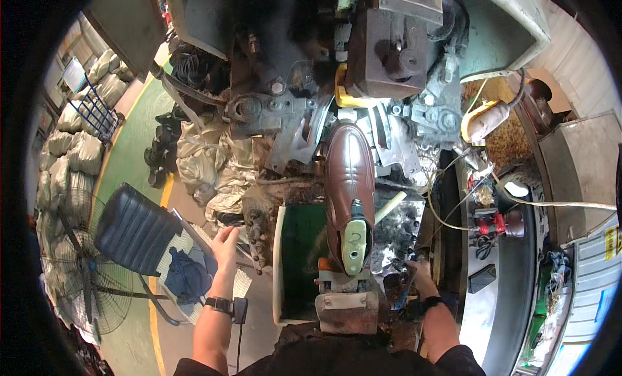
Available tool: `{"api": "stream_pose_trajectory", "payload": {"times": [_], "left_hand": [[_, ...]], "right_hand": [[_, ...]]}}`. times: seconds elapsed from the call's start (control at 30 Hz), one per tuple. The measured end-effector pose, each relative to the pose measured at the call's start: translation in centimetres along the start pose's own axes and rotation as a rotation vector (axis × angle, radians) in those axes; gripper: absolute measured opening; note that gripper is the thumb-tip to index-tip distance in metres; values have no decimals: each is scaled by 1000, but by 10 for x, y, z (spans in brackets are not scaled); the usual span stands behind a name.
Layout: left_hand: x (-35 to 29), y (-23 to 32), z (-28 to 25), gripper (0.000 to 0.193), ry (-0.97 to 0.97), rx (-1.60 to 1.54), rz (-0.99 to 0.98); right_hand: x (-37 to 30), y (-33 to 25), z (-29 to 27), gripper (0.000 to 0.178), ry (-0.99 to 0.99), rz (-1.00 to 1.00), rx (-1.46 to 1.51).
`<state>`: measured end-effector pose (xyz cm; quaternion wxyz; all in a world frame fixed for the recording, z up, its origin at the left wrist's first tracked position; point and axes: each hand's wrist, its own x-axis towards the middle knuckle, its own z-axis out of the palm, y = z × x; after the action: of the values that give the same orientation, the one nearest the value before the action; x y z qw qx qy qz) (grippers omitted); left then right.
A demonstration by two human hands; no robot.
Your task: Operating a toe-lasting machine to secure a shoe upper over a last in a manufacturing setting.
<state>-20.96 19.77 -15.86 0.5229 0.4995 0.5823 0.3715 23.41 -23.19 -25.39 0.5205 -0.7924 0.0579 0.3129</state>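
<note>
A brown leather shoe [350, 175] sits toe-away on a pale green shoe last [354, 246], held at the heel end by the machine's metal support [346, 305]. Its toe reaches between the metal side plates under a bright lamp. Left of the shoe, my left hand [225, 245] is raised, its fingers loosely apart and nothing visible in them. My right hand [421, 270] is low at the machine's right side, its fingers closed by the edge of a shiny metal plate [405, 237]. What they grip there is too small to make out. Neither hand touches the shoe.
The machine's dark head block [392, 52] hangs above the toe. A green-lined bin [280, 266] stands left of the support. Farther left are a black chair [136, 228] and a fan [87, 279]. A yellow-handled tool [486, 122] hangs right, above a bench with red fittings [492, 224].
</note>
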Motion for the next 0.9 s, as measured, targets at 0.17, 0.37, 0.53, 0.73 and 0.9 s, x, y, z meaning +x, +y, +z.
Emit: {"api": "stream_pose_trajectory", "payload": {"times": [0.17,0.37,0.53,0.73,0.9], "left_hand": [[-13,24,34,33,-115,23,70],[-45,83,76,25,-259,-59,236],[-103,145,116,25,-481,-230,315],[-164,191,145,33,-503,105,854],[-168,182,141,26,-398,117,848]], "right_hand": [[-7,12,22,86,-104,81,317],[-21,-10,0,82,53,115,183],[-64,-70,3,10,19,-197,239],[-132,-197,32,65,-175,-417,183],[-159,-213,67,52,-231,-679,-390]]}}
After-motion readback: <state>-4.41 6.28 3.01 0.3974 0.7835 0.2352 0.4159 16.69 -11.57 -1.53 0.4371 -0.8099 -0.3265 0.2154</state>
